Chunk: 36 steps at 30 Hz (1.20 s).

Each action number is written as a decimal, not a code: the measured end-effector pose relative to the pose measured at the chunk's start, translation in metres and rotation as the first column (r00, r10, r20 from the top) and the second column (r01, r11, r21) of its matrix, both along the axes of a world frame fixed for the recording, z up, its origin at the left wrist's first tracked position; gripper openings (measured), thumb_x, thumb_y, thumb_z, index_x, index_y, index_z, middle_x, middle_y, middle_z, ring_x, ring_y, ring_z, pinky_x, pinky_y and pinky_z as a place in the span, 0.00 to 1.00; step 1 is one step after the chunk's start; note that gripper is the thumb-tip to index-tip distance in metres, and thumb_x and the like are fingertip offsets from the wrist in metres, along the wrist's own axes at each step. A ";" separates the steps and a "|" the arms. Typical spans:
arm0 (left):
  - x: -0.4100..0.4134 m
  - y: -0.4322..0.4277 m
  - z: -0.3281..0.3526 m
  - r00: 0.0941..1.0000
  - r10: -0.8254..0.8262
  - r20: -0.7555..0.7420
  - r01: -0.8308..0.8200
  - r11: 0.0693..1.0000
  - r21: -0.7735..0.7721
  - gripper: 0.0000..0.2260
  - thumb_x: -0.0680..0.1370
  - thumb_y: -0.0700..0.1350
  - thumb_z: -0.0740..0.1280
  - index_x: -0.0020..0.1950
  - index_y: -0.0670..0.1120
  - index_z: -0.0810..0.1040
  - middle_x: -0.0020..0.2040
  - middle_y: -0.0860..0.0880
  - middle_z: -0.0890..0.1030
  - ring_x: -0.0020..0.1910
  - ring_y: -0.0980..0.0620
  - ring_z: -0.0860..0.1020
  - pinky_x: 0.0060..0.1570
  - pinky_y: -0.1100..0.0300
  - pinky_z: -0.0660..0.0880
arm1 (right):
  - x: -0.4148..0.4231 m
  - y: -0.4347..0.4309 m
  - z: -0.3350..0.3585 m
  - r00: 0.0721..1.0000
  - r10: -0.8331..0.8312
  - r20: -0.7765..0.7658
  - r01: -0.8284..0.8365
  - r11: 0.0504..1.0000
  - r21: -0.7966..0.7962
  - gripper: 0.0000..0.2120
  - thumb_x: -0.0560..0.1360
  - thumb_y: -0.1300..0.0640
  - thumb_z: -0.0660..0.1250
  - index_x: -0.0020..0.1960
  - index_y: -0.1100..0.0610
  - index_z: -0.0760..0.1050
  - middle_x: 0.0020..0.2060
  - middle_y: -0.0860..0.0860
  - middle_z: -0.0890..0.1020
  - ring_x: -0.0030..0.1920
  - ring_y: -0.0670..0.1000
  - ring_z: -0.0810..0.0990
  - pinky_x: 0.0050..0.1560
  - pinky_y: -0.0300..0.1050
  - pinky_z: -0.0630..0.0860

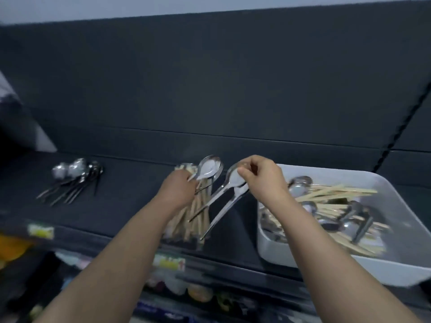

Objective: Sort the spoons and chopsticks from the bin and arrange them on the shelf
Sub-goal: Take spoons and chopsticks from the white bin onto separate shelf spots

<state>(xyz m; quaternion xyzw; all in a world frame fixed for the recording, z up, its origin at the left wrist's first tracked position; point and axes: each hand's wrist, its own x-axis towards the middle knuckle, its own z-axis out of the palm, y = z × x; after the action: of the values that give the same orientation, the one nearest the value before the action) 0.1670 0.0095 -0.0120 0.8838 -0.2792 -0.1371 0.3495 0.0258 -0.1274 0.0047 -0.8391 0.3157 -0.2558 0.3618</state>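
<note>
The left hand [179, 194], at the middle of the frame, curls round a bundle of wooden chopsticks [198, 217] and one steel spoon [210, 169], whose bowl sticks up above the knuckles. The chopsticks in the bundle are too many and too blurred to count. Just right of it the right hand [263, 178] pinches two more spoons [234, 179] by their bowls between thumb and fingertips. Their long handles slant down to the left across the chopstick bundle.

At the right of the frame a white bin [373, 266] sits on the dark shelf [130, 197]. It holds a mixed heap of loose chopsticks [338, 194] and at least four bin spoons [298, 185] lying crosswise.

At the upper left, well apart from both hands, a pile of spoons [77, 176] lies on the shelf with bowls together and handles fanned toward the lower left. There are roughly half a dozen, and blur hides the exact number. Blurred coloured packages [198, 292] show along the bottom.
</note>
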 end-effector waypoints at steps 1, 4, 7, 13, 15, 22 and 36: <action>0.013 0.024 -0.004 0.999 0.042 -0.029 -0.042 0.999 0.000 0.11 0.79 0.42 0.62 0.39 0.39 0.75 0.38 0.40 0.78 0.38 0.43 0.77 0.38 0.56 0.70 | 0.019 0.018 -0.004 0.999 0.051 -0.010 -0.051 0.999 0.004 0.04 0.76 0.56 0.67 0.50 0.53 0.80 0.42 0.45 0.81 0.46 0.48 0.79 0.44 0.40 0.70; 0.052 0.095 -0.016 0.986 0.147 -0.079 -0.148 0.989 -0.002 0.11 0.78 0.42 0.62 0.40 0.35 0.77 0.36 0.39 0.78 0.37 0.44 0.77 0.38 0.55 0.71 | 0.080 0.075 -0.016 0.983 0.170 -0.074 -0.170 0.985 0.012 0.03 0.77 0.56 0.67 0.48 0.53 0.79 0.41 0.45 0.80 0.44 0.47 0.77 0.43 0.39 0.68; 0.095 0.161 -0.025 0.971 0.215 -0.103 -0.218 0.976 -0.025 0.11 0.78 0.40 0.61 0.42 0.33 0.76 0.33 0.42 0.74 0.35 0.47 0.73 0.38 0.53 0.73 | 0.140 0.132 -0.027 0.962 0.250 -0.110 -0.249 0.968 0.024 0.04 0.77 0.55 0.67 0.50 0.51 0.80 0.42 0.44 0.81 0.44 0.49 0.80 0.45 0.42 0.73; 0.164 0.250 -0.029 0.960 0.277 -0.043 -0.278 0.960 -0.013 0.10 0.78 0.38 0.59 0.40 0.35 0.74 0.33 0.43 0.73 0.34 0.47 0.70 0.35 0.57 0.65 | 0.227 0.206 -0.037 0.944 0.304 -0.132 -0.300 0.953 0.051 0.05 0.76 0.55 0.67 0.49 0.49 0.81 0.42 0.43 0.81 0.42 0.45 0.79 0.45 0.39 0.71; 0.180 0.265 -0.031 0.956 0.292 -0.030 -0.292 0.956 0.002 0.10 0.78 0.38 0.59 0.41 0.35 0.74 0.34 0.42 0.73 0.34 0.47 0.70 0.35 0.58 0.64 | 0.248 0.219 -0.039 0.937 0.314 -0.153 -0.309 0.949 0.058 0.05 0.76 0.55 0.67 0.49 0.49 0.81 0.44 0.44 0.82 0.44 0.46 0.78 0.45 0.39 0.71; 0.239 0.275 -0.048 0.948 0.318 -0.025 -0.317 0.947 0.042 0.09 0.78 0.37 0.58 0.37 0.40 0.68 0.32 0.46 0.70 0.31 0.49 0.67 0.31 0.58 0.63 | 0.313 0.228 -0.051 0.935 0.302 -0.184 -0.290 0.953 0.092 0.05 0.75 0.55 0.67 0.46 0.46 0.80 0.42 0.44 0.83 0.39 0.46 0.82 0.45 0.42 0.76; 0.376 0.236 -0.071 0.951 0.251 0.179 -0.286 0.934 0.213 0.06 0.80 0.37 0.57 0.47 0.41 0.73 0.42 0.44 0.75 0.42 0.44 0.74 0.38 0.53 0.69 | 0.477 0.195 -0.081 0.901 0.317 -0.296 -0.309 0.948 0.073 0.07 0.75 0.53 0.66 0.41 0.41 0.76 0.42 0.42 0.82 0.45 0.49 0.82 0.49 0.48 0.78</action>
<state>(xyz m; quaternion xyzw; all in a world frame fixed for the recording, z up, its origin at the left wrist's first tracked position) 0.5429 0.2452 -0.0832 0.9567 -0.1626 -0.0540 0.2352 0.5027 0.0679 -0.0760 -0.9036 0.2317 -0.0587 0.3554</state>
